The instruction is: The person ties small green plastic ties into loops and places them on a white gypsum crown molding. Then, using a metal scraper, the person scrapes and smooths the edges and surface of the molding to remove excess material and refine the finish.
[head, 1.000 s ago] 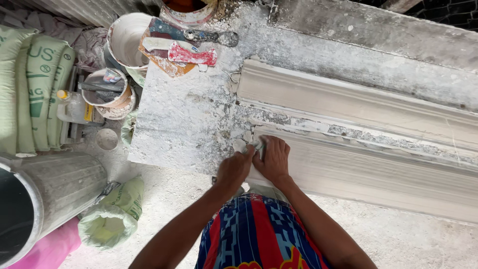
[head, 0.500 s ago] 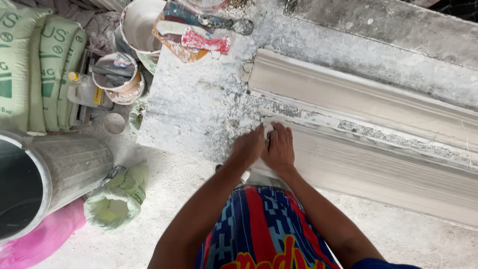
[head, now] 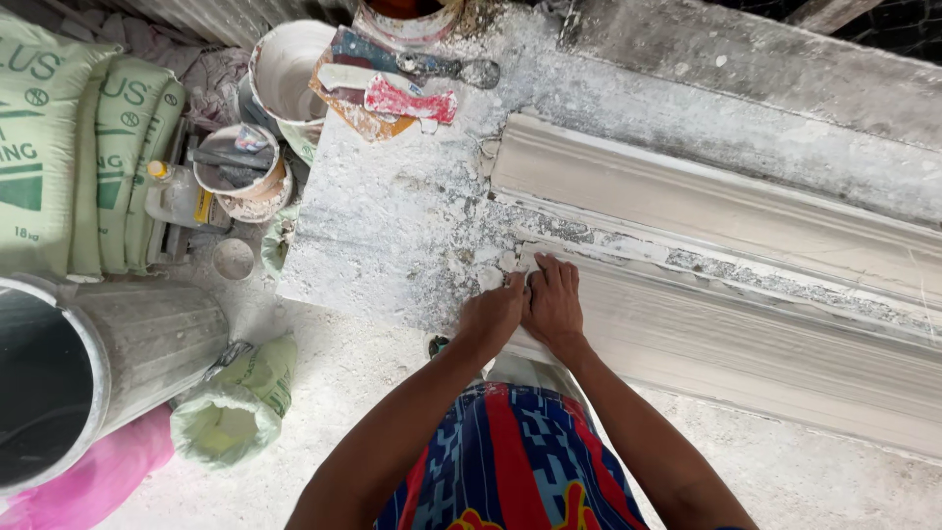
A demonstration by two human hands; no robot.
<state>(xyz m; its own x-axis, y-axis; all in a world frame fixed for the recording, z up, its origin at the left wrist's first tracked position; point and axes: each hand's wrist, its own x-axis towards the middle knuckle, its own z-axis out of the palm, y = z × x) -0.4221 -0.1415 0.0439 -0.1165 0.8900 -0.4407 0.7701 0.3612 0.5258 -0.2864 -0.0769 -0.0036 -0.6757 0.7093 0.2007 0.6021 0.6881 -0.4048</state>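
Plaster-white and ridged, the long cornice moulding [head: 716, 294] lies across my crusted work slab [head: 392, 226]. I see my left hand [head: 491, 316] and right hand [head: 555, 302] side by side, fingers flat, pressing its near end, gripping nothing.

Far left, two tall green-and-white sacks [head: 74, 147] stand upright side by side, dark green print on pale green, leaning against the back wall. Just right of them lies a clear plastic bottle [head: 177, 201] with a yellow label and yellow cap. Lower down, beside the metal bin [head: 128, 348], a small pale green bag [head: 235, 407] slumps on the dusty floor, mouth open, top rolled down.
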